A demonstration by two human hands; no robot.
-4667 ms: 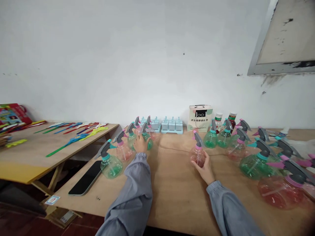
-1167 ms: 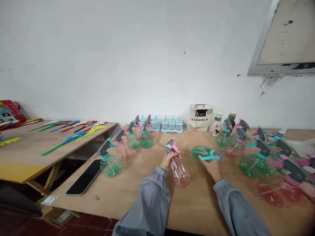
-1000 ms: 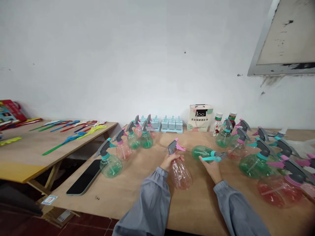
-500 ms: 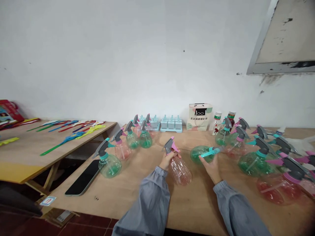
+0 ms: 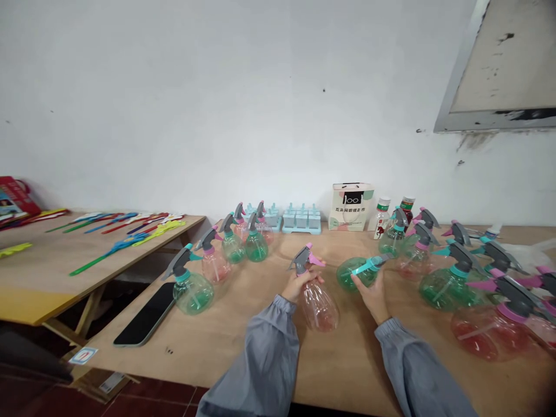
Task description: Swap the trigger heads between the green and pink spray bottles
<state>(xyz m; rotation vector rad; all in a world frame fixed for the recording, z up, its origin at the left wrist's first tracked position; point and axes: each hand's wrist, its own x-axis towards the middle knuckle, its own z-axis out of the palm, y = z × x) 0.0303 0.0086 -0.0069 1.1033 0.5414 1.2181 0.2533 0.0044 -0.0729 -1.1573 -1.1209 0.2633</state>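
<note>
Left hand (image 5: 299, 284) tight on pink bottle (image 5: 320, 306) (at its neck), right hand (image 5: 372, 293) tight on green bottle (image 5: 350, 272).

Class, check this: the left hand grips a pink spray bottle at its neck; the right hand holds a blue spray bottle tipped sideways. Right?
No. The head view shows the right hand holding a green spray bottle, not blue, tipped sideways. The left hand does grip the pink spray bottle at its neck.
</note>
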